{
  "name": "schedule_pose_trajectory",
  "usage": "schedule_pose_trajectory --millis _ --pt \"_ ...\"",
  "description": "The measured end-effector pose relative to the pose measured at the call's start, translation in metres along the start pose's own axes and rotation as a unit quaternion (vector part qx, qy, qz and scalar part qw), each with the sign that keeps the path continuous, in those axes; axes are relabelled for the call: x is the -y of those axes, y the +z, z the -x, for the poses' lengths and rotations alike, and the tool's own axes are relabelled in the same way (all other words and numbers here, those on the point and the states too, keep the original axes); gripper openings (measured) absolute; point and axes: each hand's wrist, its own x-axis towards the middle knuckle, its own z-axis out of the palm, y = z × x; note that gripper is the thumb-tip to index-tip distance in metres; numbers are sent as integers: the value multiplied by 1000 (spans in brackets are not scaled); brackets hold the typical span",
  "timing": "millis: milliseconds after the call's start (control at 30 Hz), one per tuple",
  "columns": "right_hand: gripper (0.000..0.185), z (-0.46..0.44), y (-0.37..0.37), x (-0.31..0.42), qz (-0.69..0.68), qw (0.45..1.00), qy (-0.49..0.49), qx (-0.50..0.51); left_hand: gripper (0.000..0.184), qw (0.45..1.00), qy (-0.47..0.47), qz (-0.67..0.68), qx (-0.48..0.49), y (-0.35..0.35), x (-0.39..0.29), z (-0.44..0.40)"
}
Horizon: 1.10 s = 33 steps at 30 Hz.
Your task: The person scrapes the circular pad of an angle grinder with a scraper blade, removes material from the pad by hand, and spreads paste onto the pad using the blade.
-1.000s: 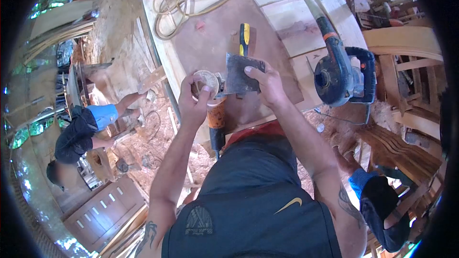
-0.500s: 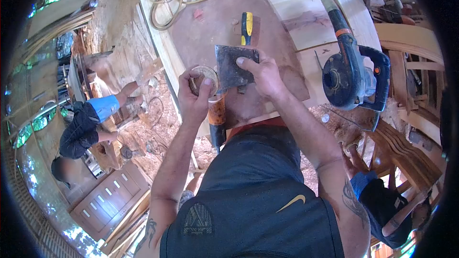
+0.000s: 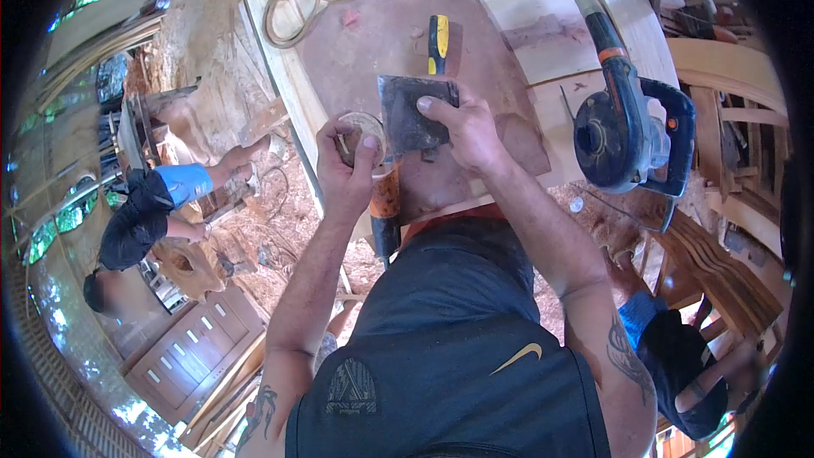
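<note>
My left hand (image 3: 337, 159) grips a small round disc-like piece (image 3: 370, 129) with a pale rim, its thumb pressed on the face. My right hand (image 3: 471, 131) holds a dark, flat, square plate (image 3: 405, 110), thumb on top and fingers hidden beneath. The plate's left edge is close beside the disc; whether they touch I cannot tell. Just below the disc lies an orange and black power tool (image 3: 385, 203), partly covered by my left hand. Beyond the plate rests a tool with a yellow and black handle (image 3: 437, 42), its far end hidden.
A brown board (image 3: 356, 59) covers part of the wooden worktable (image 3: 543, 34). A dark blower (image 3: 606, 140) stands on the right, and a coiled yellowish cord (image 3: 292, 21) lies at the back left. One person (image 3: 140, 220) is at left, another (image 3: 678, 356) at lower right.
Both hands stay nearly in place, with the disc and plate tilted slightly differently. The person at left has shifted a little.
</note>
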Motion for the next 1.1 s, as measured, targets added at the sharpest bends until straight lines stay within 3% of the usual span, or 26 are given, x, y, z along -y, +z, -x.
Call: schedule_pose_trajectory --millis 267,367,467,600,700,867,1067,1100 --pt "36 3 5 7 41 999 -16 -20 51 999 -43 7 11 1 -11 3" --pt "36 3 -2 18 194 980 -45 -26 53 1000 8 -23 16 2 -9 2" --pt "40 -4 -29 20 264 951 -151 -54 56 997 17 -75 -1 2 -19 3" --pt "48 1 -68 31 463 857 -194 -117 67 970 87 -224 -28 5 -34 5" --pt "53 11 -79 25 532 812 -211 -116 80 967 16 -253 -28 5 -50 3" --pt "60 23 -78 20 617 748 -199 -143 80 964 6 -265 -33 4 -57 0" --pt "62 33 -61 24 718 553 -399 -141 70 964 46 -258 -44 7 -45 -1" --pt "63 34 -58 22 702 574 -404 -120 69 963 57 -260 -49 7 -42 -1"
